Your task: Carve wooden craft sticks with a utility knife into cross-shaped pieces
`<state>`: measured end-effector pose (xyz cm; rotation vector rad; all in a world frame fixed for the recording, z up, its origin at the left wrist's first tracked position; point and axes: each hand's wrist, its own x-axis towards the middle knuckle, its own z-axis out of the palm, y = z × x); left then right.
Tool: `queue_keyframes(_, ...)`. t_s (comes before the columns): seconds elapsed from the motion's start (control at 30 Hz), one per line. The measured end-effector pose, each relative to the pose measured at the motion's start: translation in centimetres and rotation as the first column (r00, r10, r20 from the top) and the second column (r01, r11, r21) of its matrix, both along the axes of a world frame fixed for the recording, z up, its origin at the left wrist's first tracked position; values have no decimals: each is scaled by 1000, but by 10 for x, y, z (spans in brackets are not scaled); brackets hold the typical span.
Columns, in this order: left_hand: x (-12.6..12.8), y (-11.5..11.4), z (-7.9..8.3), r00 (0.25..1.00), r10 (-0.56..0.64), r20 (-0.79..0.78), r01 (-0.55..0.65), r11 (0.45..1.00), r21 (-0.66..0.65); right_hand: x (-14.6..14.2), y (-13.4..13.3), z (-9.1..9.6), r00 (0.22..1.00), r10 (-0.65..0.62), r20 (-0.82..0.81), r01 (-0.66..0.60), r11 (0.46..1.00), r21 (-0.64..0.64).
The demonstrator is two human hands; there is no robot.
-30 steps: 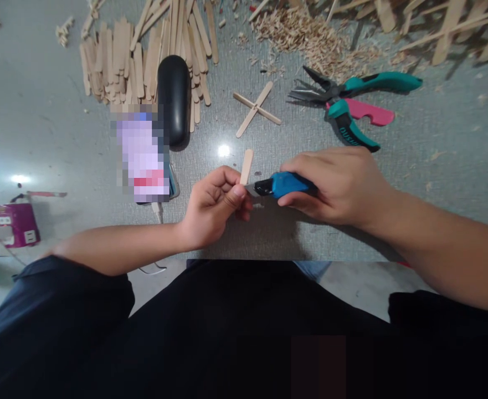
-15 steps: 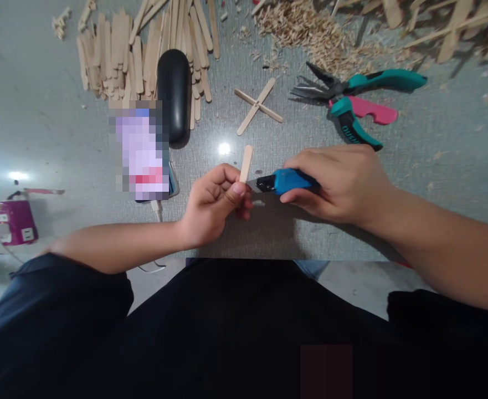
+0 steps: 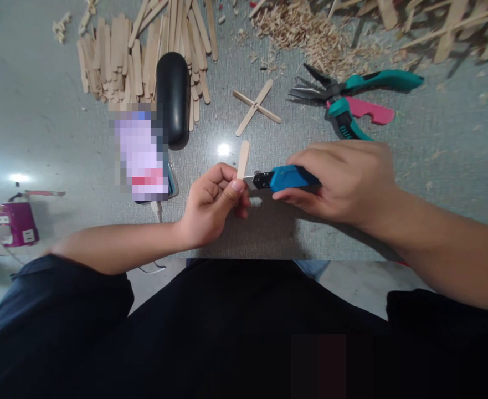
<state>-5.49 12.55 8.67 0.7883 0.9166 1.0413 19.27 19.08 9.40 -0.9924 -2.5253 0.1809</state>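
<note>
Wooden stick: seen from my head camera, it is held above the near part of the desk, its rounded far end standing out past my grip and leaning slightly to the right.
Left hand: thumb and fingers closed in a pinch on the stick's near end, the other fingers curled below.
Right hand: fingers wrapped round the blue handle of a knife, my thumb along its near side.
Blade: points left from the knife's black nose, its tip at the stick's right edge, just by my left thumb; whether it bites into the wood I cannot tell.
Crossed sticks: two, set as an X on the desk, beyond my hands.
Pliers: teal and black, jaws spread, one handle partly hidden behind my right hand.
Pink tool: between the pliers' handles, partly covered by them.
Shavings: a loose heap beyond the pliers.
Stick pile: at the far left, many pieces side by side and overlapping.
Black case: lying against that pile.
Phone: beside the case, its screen blurred.
</note>
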Motion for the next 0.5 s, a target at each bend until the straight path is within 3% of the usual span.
queue_keyframes(0.1, -1, 1, 0, 1000, -6, 6, 6, 1000, 1, -1, 0, 3, 1000, -2, 22, 1, 999, 34)
queue_keyframes(0.23, -1, 2, -2, 999, -14, 43, 13, 1000, 27, -2, 1, 0, 998, 23, -64, -18, 996, 87)
queue_keyframes(0.5, -1, 5, -2, 988, -50, 145, 50, 999, 4, -3, 2, -7, 979, 43, -199, -89, 970, -227)
